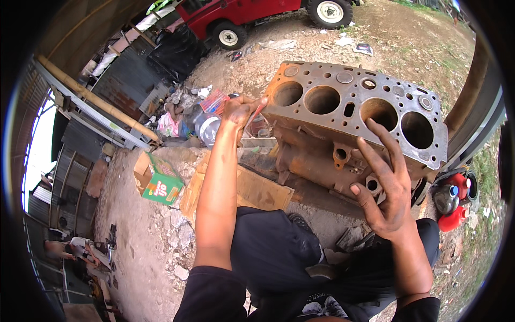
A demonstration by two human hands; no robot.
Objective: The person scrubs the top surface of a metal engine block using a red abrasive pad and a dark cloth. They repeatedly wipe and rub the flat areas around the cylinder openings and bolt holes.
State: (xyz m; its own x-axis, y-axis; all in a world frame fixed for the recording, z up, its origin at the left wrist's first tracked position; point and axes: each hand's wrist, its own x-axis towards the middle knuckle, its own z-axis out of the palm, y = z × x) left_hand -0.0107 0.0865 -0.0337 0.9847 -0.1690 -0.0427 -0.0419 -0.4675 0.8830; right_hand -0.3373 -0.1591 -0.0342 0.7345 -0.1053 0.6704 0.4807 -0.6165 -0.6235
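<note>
I see a red car (236,16) at twelve o'clock, a green box (161,182) at nine, red jugs (456,217) at three.

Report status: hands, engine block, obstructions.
Left hand grips thin tool at engine block end. Right hand braces its side, fingers spread. Nothing blocking.

I saw the engine block (354,123) standing on flattened cardboard (252,188) ahead of my knees. My left hand (238,110) touched its left end, my right hand (383,188) its near side. A small carton (158,180) lay left; a vehicle (241,16) stood behind.
</note>
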